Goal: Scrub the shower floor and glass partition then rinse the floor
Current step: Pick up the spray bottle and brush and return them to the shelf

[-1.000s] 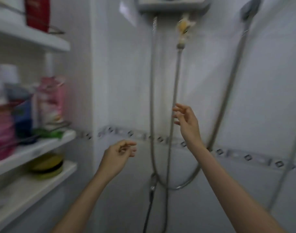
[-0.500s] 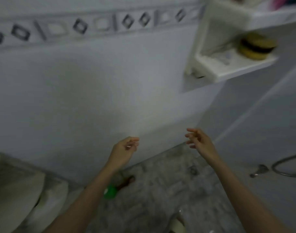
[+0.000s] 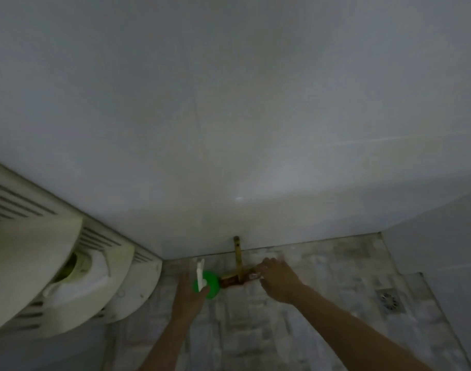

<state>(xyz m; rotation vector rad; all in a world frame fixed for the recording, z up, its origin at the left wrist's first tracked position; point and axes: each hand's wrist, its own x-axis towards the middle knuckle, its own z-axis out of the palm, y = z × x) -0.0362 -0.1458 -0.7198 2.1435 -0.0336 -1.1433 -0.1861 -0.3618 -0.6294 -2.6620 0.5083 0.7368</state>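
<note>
I look down at the grey mottled shower floor (image 3: pixel 296 330) where it meets the white wall. A green round scrubber (image 3: pixel 211 283) with a white handle (image 3: pixel 200 273) stands on the floor by the wall. My left hand (image 3: pixel 187 293) is at it, and the white handle runs between its thumb and fingers. Just to the right, a brown brush head (image 3: pixel 230 281) with a yellowish handle (image 3: pixel 237 257) leans against the wall. My right hand (image 3: pixel 276 279) reaches down over it, fingers spread, fingertips at the brush head. The view is blurred.
A cream toilet (image 3: pixel 68 277) fills the lower left, close to my left arm. A square metal floor drain (image 3: pixel 389 301) sits at the right. The white wall (image 3: pixel 229 129) takes up the upper view, and another wall (image 3: pixel 448 277) borders the floor at the right.
My view has swung from the shower hose and shelves down to the floor corner. Both hands have dropped from mid-air to the green scrubber and the brown brush.
</note>
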